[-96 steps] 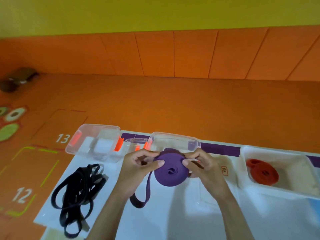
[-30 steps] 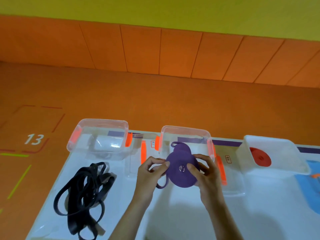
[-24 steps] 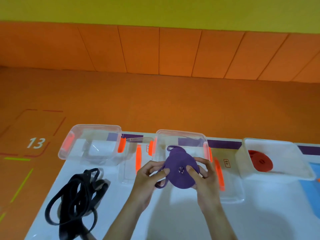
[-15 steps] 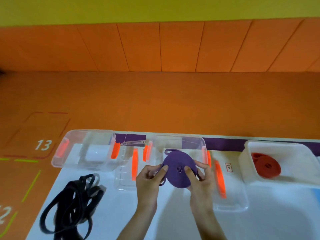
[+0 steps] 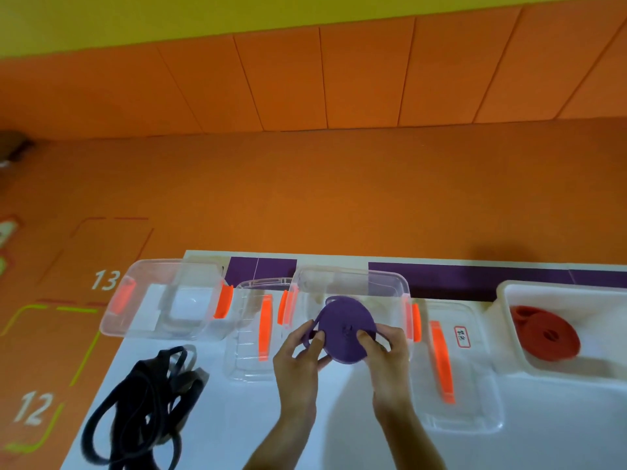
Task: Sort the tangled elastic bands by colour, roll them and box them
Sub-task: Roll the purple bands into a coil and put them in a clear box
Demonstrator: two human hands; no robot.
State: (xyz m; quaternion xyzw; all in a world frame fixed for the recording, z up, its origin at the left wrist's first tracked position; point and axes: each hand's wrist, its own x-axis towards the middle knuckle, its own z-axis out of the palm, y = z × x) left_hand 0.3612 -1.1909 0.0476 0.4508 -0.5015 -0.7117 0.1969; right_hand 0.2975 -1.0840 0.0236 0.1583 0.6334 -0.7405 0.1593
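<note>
Purple elastic, flat and matte, is wound into a tight disc, the purple roll [image 5: 346, 329], and on my feed it is held on edge above the white table [image 5: 237, 418], just in front of the near wall of the middle clear box [image 5: 349, 276] and overlapping it. The left hand [image 5: 298, 357] pinches the roll's left rim with thumb in front and fingers curled behind, where a loose loop of the band arcs off the coil. The right hand [image 5: 386, 354] clamps the right rim, thumb pressed on the flat face, fingers wrapped round the back. Both boxes are thin see-through plastic with rounded corners and orange clip latches; the left clear box [image 5: 152, 264] hangs partly over the table edge. Two clear lids lie flat, the small lid [image 5: 251, 334] between the boxes and the large lid [image 5: 454, 385] to the right, which bears a small red-bordered label [image 5: 462, 336] that I cannot read. Further right, an opaque white tub [image 5: 559, 290] holds red rolls [image 5: 543, 337], coiled flat. At the near left, the black bands [image 5: 146, 412] lie in a limp, tangled heap of loops. Beyond the table runs an orange floor mat [image 5: 339, 198] with painted numbers.
</note>
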